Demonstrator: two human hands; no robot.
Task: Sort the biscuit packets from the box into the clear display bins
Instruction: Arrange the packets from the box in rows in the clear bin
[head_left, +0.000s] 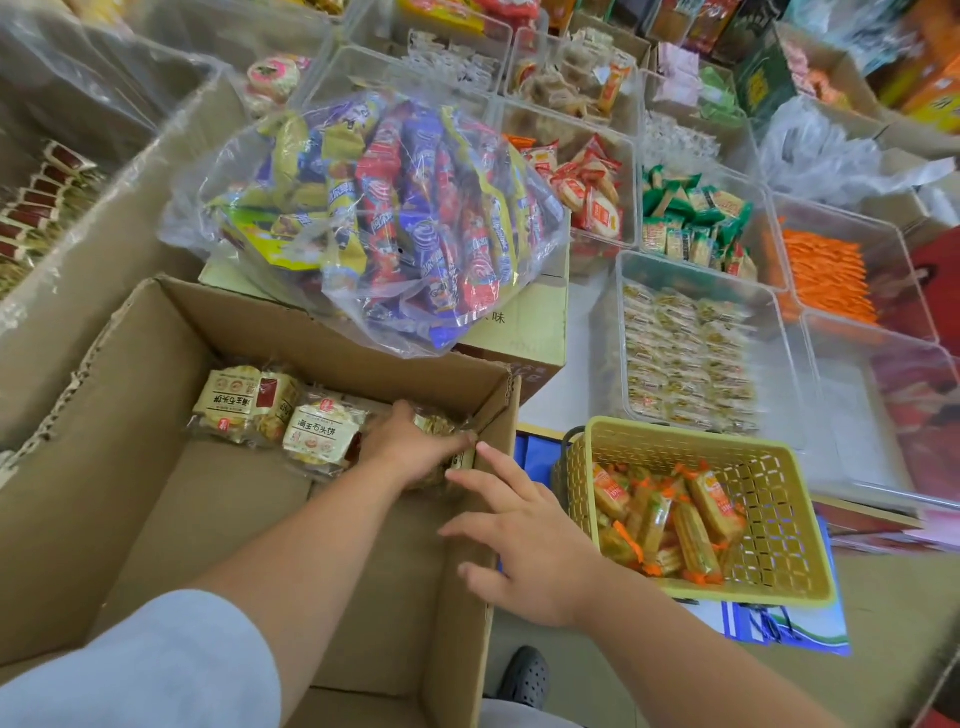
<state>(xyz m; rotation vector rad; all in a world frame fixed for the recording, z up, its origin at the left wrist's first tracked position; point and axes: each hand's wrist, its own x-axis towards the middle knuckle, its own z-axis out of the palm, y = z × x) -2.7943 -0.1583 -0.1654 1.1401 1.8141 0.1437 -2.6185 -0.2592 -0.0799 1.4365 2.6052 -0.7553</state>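
The cardboard box (156, 467) is open at the top, and its bare near floor gives free entry from above. Biscuit packets (280, 415) line the far wall. The left hand (410, 447) grips one in the far right corner, and the spread right hand (530, 540) hovers over the right wall. The yellow basket (779, 530) stands just right of that wall. A bulging bag of snacks (374, 208) on a carton (530, 322) crowds the far rim. The clear bin (701, 273), far right, is open-topped.
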